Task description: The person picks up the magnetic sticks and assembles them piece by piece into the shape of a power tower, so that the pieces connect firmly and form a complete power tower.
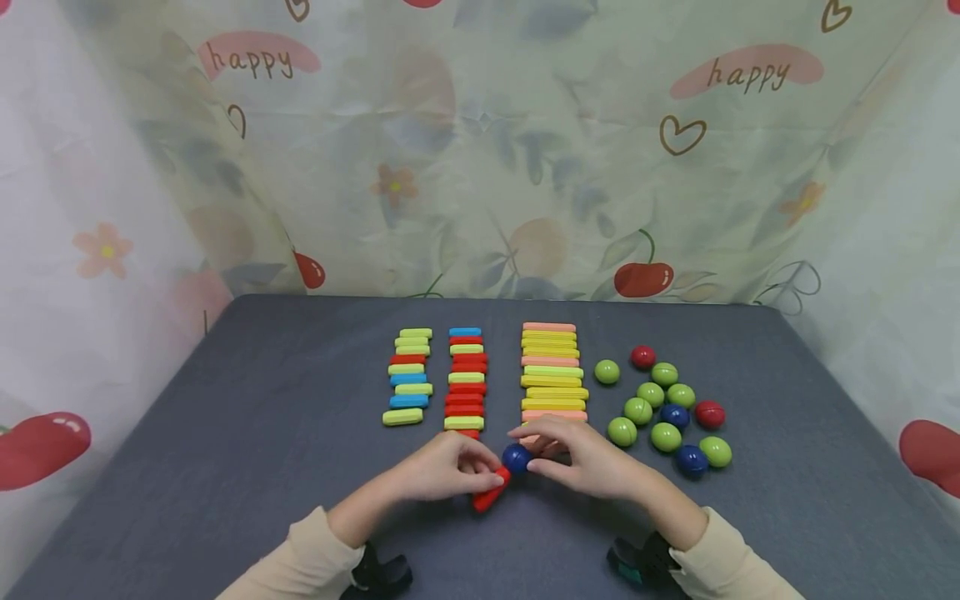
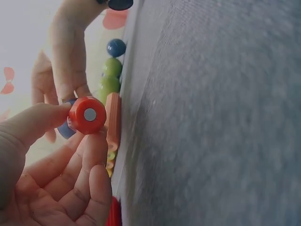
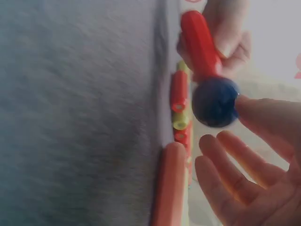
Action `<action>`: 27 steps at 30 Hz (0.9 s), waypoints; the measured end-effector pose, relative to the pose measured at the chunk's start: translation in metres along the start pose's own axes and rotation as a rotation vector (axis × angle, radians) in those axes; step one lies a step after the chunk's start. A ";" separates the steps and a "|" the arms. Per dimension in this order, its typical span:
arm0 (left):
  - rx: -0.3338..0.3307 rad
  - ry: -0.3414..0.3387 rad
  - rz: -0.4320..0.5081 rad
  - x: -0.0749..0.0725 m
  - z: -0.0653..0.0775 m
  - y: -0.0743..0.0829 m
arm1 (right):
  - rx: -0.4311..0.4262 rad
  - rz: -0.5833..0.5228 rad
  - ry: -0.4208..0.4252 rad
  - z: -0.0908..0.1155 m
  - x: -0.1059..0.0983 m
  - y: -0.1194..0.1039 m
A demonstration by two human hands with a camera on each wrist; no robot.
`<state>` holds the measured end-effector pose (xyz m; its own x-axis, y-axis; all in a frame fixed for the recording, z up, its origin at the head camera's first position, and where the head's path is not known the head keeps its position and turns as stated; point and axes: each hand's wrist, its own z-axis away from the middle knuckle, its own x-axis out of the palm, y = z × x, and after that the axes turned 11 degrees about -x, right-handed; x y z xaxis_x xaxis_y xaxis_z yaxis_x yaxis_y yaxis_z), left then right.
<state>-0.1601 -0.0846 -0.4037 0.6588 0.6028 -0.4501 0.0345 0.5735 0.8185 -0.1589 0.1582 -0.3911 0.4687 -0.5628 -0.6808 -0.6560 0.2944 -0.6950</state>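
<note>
Near the front of the table my left hand [image 1: 450,468] pinches a red rod [image 1: 489,493] between thumb and fingers. The rod is tilted, and its near end [image 2: 90,114] shows a pale round disc in the left wrist view. At the rod's other end sits a glossy dark blue ball [image 3: 215,102], right against it. My right hand [image 1: 581,457] is beside the ball, its thumb tip touching the ball's side. In the right wrist view its other fingers [image 3: 235,162] are extended and spread, a small gap away from the ball.
Behind my hands lie three columns of rods: a short left one [image 1: 408,379], a middle one [image 1: 467,378] and a longer right one [image 1: 553,382] in yellow and pink. Several green balls [image 1: 637,411], with red [image 1: 709,414] and blue ones [image 1: 692,461], are at the right. A patterned curtain [image 1: 480,167] surrounds the table.
</note>
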 end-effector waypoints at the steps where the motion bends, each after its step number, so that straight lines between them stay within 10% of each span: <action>1: -0.004 0.004 0.002 -0.001 0.001 -0.001 | -0.004 0.001 0.010 -0.002 -0.001 0.000; 27: 0.010 0.082 -0.037 -0.014 0.010 -0.005 | 0.102 -0.008 0.003 -0.022 0.009 -0.004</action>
<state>-0.1616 -0.1010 -0.3979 0.5930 0.6249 -0.5078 0.0653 0.5912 0.8039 -0.1657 0.1353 -0.3893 0.4717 -0.5678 -0.6746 -0.5886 0.3669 -0.7204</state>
